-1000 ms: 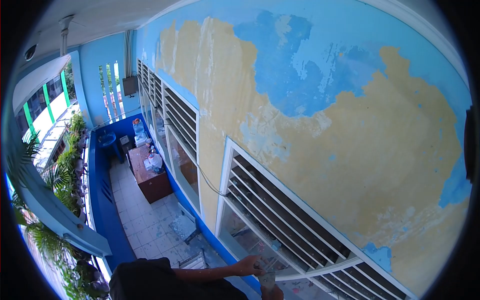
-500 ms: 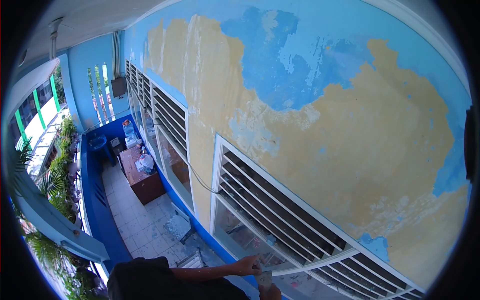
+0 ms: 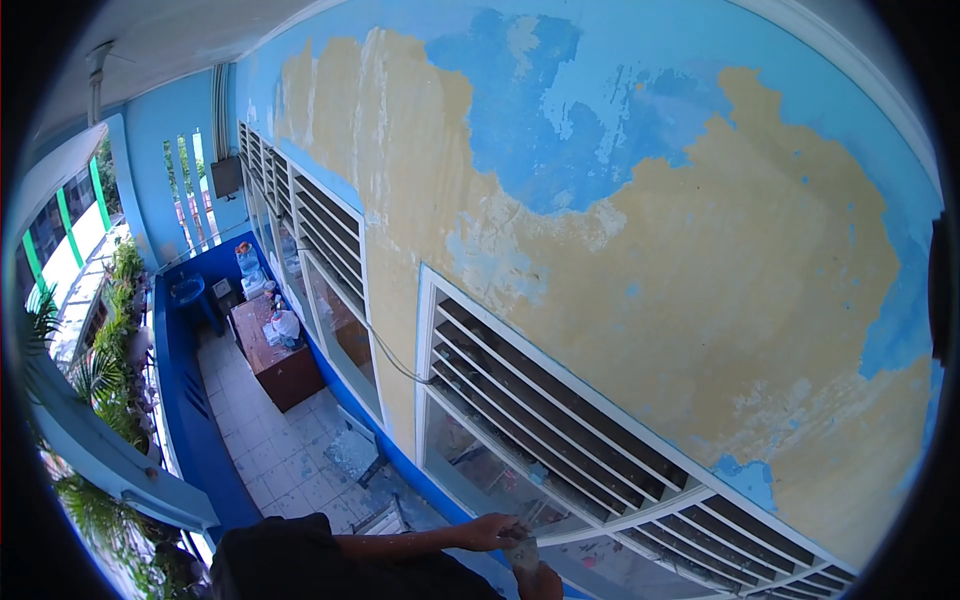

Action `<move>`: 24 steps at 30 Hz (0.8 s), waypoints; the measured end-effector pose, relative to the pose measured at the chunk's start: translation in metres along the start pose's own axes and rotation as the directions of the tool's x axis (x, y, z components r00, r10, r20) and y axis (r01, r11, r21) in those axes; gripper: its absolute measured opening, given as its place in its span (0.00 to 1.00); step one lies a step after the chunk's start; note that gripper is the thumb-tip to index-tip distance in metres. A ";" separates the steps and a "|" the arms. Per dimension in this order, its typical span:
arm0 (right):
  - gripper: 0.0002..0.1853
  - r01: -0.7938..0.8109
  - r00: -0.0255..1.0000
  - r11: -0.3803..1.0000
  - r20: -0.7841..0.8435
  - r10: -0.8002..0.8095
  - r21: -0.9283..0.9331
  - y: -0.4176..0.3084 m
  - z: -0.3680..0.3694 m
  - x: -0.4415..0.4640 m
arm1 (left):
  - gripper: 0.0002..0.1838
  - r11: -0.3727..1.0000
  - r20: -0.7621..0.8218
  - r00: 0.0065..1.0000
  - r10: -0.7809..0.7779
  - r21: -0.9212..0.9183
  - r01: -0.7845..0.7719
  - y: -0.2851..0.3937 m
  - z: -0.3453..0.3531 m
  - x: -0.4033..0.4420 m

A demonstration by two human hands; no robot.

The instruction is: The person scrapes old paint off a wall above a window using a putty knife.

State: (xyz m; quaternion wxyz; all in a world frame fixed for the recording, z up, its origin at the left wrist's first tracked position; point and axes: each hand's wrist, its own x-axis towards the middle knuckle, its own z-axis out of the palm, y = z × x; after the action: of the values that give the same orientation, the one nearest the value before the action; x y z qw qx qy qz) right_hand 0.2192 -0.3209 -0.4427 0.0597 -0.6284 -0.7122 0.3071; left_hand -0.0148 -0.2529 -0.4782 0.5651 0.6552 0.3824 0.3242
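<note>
Near the bottom of the view, my right hand point(image 3: 541, 582) is closed round the lower end of a scraper point(image 3: 524, 554) with a flat grey blade. The handle is hidden in my fist. My left hand point(image 3: 495, 533) reaches in from the left, its fingers bent and pinched at the blade's upper end. Whether a small bit of something also sits between those fingers is too small to tell. Both hands are in front of the lower window panes. Beyond them rises a wall point(image 3: 640, 330) with peeling blue paint and large bare yellowish patches.
Louvred windows point(image 3: 560, 400) with white frames run along the wall, and a cable hangs beside them. Far below stand a brown desk point(image 3: 285, 375) with bags and bottles, a blue basin point(image 3: 187, 290) and a paint-flecked chair point(image 3: 352, 452). Paint chips litter the tiled floor point(image 3: 270, 465). Plants line the left side.
The view has shifted slightly, so the wall and windows appear a little further left. My left fingers have moved over the blade's upper end, and the scraper has tilted a little.
</note>
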 end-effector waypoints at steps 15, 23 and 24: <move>0.36 -0.151 0.975 0.989 0.164 0.147 0.009 -0.017 -0.008 -0.010 | 0.31 0.996 -0.068 0.994 -0.083 -0.037 0.080 0.015 -0.003 -0.004; 0.35 0.028 1.000 1.000 -0.001 -0.028 0.014 0.020 0.029 -0.005 | 0.25 0.992 -0.054 0.991 -0.123 -0.001 0.123 0.037 -0.013 -0.003; 0.35 -0.001 0.999 1.000 0.035 0.001 0.004 0.014 0.023 -0.006 | 0.25 0.994 -0.055 0.992 -0.112 0.010 0.112 0.031 -0.012 -0.002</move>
State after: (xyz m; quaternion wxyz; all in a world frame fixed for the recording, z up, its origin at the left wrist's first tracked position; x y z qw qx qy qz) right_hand 0.2218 -0.3346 -0.4672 0.0484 -0.6233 -0.7120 0.3196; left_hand -0.0223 -0.2508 -0.4455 0.5677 0.6274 0.4357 0.3071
